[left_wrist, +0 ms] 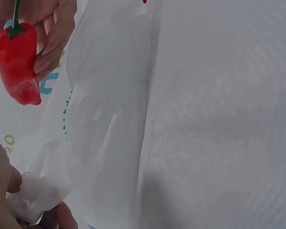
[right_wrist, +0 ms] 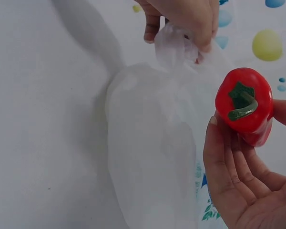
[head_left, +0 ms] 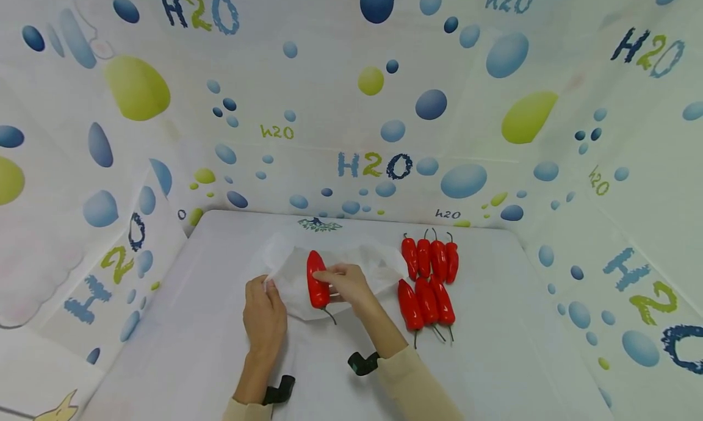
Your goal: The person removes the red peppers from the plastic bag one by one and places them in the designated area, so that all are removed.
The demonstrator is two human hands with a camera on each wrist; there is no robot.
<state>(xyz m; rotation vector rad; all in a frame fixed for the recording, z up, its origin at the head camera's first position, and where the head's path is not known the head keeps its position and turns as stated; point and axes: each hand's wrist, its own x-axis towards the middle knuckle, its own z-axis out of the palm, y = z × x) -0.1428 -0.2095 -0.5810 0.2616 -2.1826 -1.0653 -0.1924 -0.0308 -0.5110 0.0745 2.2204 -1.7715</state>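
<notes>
A glossy red chili pepper (head_left: pixel 317 280) with a green stem is pinched between the thumb and fingers of my right hand (head_left: pixel 348 284), above a thin white plastic bag (head_left: pixel 373 262). Its stem points toward me in the head view; the right wrist view shows the pepper (right_wrist: pixel 250 90) stem-end on. My left hand (head_left: pixel 265 317) grips the bunched edge of the bag at its left side. In the left wrist view the bag (left_wrist: pixel 109 109) spreads limply across the table, its gathered part between my left fingers (left_wrist: pixel 64 217). The inside of the bag is hidden.
Right of the bag, several red peppers lie in two rows, a back row (head_left: pixel 438 259) and a front row (head_left: pixel 427 308). The white table (head_left: pixel 511 323) bears a green tree print (head_left: pixel 320 224) near its back edge. Patterned sheets (head_left: pixel 329 104) stand around it.
</notes>
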